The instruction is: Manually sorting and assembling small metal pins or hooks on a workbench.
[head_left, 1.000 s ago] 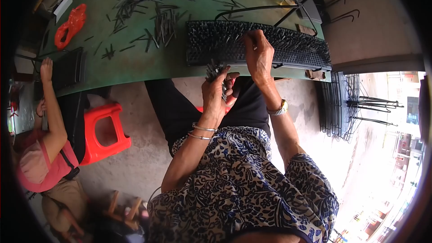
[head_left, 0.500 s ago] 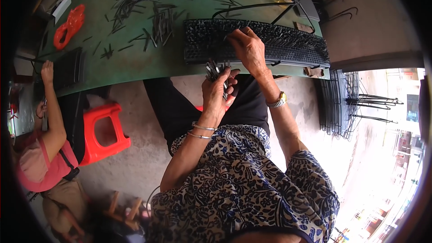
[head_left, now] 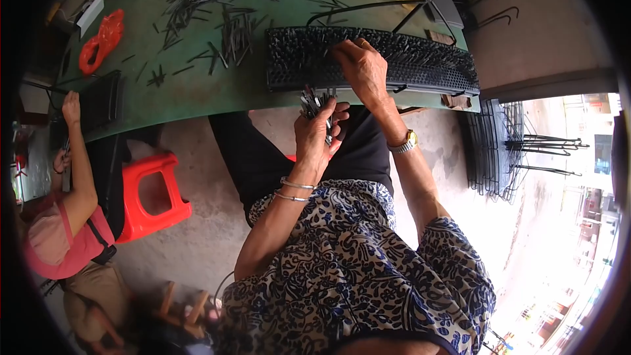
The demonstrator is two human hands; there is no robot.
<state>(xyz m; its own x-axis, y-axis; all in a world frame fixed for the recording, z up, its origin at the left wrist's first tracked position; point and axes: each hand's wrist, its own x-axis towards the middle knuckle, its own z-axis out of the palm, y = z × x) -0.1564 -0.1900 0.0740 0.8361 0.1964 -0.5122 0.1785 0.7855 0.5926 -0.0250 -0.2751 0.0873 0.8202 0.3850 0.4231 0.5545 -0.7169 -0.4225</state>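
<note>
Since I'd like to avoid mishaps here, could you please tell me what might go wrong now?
Dark strips bunched in the left hand stick out unevenly, so some might slip out. The right hand is at the black perforated tray, crowded with small pieces; it could knock some askew.

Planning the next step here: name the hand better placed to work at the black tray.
Probably the right hand: it is over the tray, while the left hand grips strips.
</note>
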